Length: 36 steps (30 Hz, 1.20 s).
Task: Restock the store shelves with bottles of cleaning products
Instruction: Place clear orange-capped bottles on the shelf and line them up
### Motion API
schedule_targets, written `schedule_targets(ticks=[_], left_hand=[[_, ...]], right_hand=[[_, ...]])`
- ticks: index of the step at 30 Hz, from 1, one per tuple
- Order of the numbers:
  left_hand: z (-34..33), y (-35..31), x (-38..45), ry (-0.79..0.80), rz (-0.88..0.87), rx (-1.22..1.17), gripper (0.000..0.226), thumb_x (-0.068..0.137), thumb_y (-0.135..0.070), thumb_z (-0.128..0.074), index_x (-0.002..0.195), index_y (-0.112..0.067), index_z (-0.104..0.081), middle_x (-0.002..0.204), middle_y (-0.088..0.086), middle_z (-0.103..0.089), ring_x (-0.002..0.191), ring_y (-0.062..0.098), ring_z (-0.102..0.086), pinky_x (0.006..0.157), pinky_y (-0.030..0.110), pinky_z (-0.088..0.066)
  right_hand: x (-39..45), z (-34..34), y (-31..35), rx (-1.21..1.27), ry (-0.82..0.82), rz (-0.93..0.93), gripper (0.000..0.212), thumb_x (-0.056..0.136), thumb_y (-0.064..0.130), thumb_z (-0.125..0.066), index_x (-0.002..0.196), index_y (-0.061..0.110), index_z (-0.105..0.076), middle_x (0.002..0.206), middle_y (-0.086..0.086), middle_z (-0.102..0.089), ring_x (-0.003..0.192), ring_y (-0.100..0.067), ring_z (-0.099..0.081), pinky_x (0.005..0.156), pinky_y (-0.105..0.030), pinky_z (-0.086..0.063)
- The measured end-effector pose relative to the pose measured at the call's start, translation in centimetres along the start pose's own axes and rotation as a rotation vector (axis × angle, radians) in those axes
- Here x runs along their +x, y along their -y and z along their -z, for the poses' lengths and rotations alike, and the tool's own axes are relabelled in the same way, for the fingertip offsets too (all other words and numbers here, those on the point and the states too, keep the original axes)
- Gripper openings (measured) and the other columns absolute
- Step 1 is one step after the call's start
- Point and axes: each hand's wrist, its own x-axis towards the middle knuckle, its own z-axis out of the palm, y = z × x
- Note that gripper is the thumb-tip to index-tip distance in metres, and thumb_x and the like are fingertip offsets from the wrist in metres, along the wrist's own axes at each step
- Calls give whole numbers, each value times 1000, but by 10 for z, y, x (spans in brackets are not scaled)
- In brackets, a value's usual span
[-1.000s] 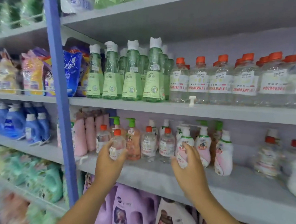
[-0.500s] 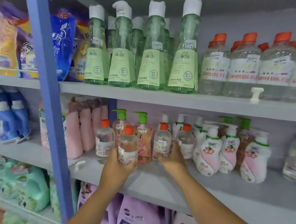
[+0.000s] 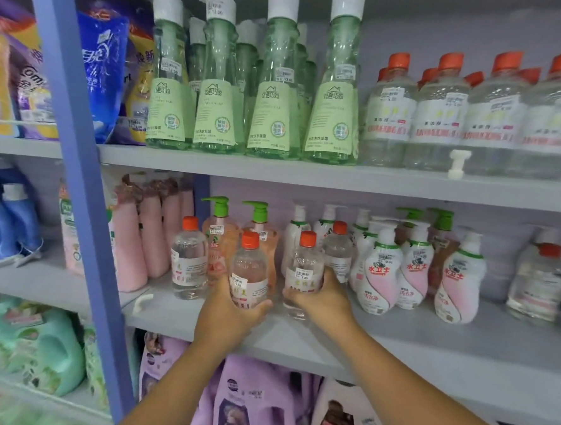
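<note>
My left hand [image 3: 225, 314] grips a small clear bottle with an orange cap [image 3: 248, 269], held at the front of the middle shelf [image 3: 428, 352]. My right hand [image 3: 323, 302] wraps the base of a second clear orange-capped bottle [image 3: 303, 266] standing on that shelf. A third such bottle [image 3: 188, 256] stands to the left and another [image 3: 337, 248] just behind the right hand. Both forearms reach up from below.
Pink pump bottles with green heads [image 3: 220, 231], white-and-pink pump bottles [image 3: 384, 271] and pink refill bottles [image 3: 146, 233] crowd the middle shelf. Tall green bottles [image 3: 276, 90] and large orange-capped clear bottles [image 3: 443, 114] fill the shelf above. A blue upright post [image 3: 78, 167] stands left.
The view has moved closer to the shelf. My right hand shifted left from the white pump bottles and closed on a clear bottle. My left hand keeps its bottle.
</note>
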Motion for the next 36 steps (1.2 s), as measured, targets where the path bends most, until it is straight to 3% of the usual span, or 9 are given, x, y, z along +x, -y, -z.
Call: schedule_targets(ticks=[5, 9, 14, 17, 20, 26, 31, 36], left_hand=[[-11, -30, -40, 37, 14, -46, 71, 64, -42, -92, 119, -32, -49, 102, -14, -69, 92, 8, -69, 79, 30, -54], [-18, -69, -94, -45, -61, -44, 62, 64, -55, -88, 107, -43, -46, 93, -23, -64, 85, -3, -62, 76, 29, -53], [-21, -124, -153, -115, -141, -168, 64, 60, -62, -85, 109, -36, -52, 93, -16, -71, 82, -1, -69, 76, 41, -60], [-14, -167, -182, -170, -231, -230, 67, 54, -72, -78, 106, -41, -50, 88, -19, -71, 77, -4, -69, 68, 32, -60], [-3, -220, -198, -176, -324, -265, 60, 56, -67, -80, 101, -44, -47, 93, -30, -67, 78, -5, -68, 61, 20, -55], [13, -318, -176, -179, -518, -293, 59, 72, -60, -79, 115, -33, -47, 92, -18, -69, 79, -10, -65, 60, 13, -51], [10, -376, -122, -157, -604, -226, 57, 75, -64, -75, 112, -30, -47, 91, -14, -68, 74, -3, -65, 65, 30, -55], [5, -397, -72, -130, -579, -144, 53, 79, -62, -72, 111, -25, -52, 91, -14, -64, 75, 2, -61, 59, 27, -46]], right_hand=[[-45, 38, -5, 49, 10, 80, 53, 68, 25, -92, 110, 27, -59, 97, 15, -71, 87, 0, -69, 57, -5, -47], [-84, 81, 1, 59, -6, 139, 55, 65, 35, -93, 106, 33, -57, 97, 17, -70, 86, 6, -65, 78, -21, -56], [-139, 138, 11, 121, -77, 259, 60, 61, 55, -87, 111, 38, -60, 99, 18, -73, 90, 3, -69, 82, -30, -60], [-170, 172, 31, 195, -104, 342, 53, 66, 49, -87, 112, 39, -62, 101, 21, -74, 91, 2, -71, 81, -31, -61], [-188, 217, 62, 250, -130, 425, 46, 70, 42, -86, 111, 39, -64, 100, 19, -74, 89, 0, -72, 79, -32, -62], [-181, 292, 137, 203, -230, 585, 34, 76, 50, -81, 102, 35, -65, 94, 18, -75, 84, 0, -72, 74, -30, -61], [-129, 321, 177, 157, -318, 593, 32, 80, 50, -79, 103, 30, -67, 91, 14, -75, 78, 1, -71, 65, -23, -57], [-74, 320, 186, 40, -346, 508, 52, 72, 65, -77, 107, 29, -64, 95, 13, -72, 85, -5, -69, 76, -33, -59]])
